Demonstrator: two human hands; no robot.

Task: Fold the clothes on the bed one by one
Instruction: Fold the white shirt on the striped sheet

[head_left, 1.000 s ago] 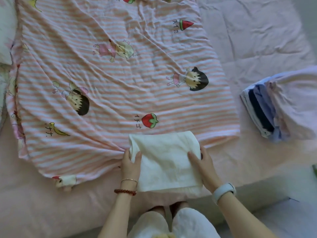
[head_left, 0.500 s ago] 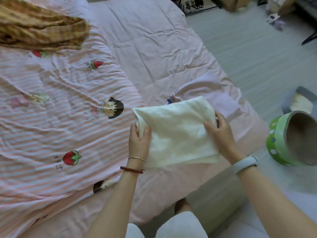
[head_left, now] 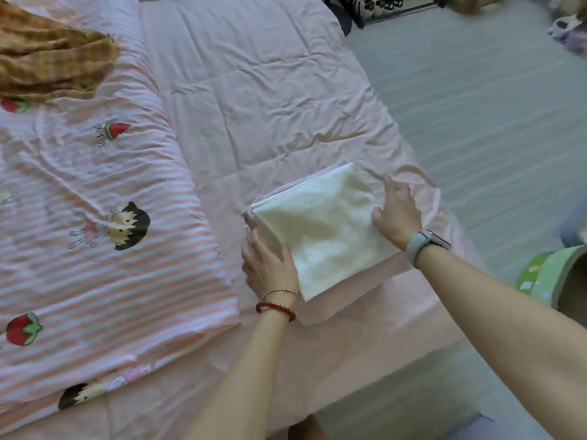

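1. The fingers [head_left: 392, 188] of the right hand [head_left: 397, 214] are spread and fairly straight, laid on the far right edge of the folded white garment [head_left: 320, 230]; they seem to press or steady it, not pinch it
2. The left hand [head_left: 270, 265] sits at the near left edge of the same garment, thumb on top of the cloth and fingers tucked down along its side; whether those fingers curl underneath cannot be told from this view
3. The white garment lies squared on top of a stack of folded clothes [head_left: 317, 312], whose pale pink edges show just under it on the near and left sides
4. Taking that stack as landmark: the striped cartoon quilt [head_left: 111, 249] spreads to its left, touching or nearly so, and the yellow checked garment [head_left: 47, 65] lies crumpled well beyond the stack, up and to the left, on that quilt
5. The plain pink bed cover [head_left: 254, 90] runs from under the stack away to the far side
6. Judged step: setting a finished fold onto the stack and aligning it
7. The next move likely calls for letting go without dragging the top layer askew, then reaching across to the checked garment, which looks unfolded, and bringing it to open bed for flattening
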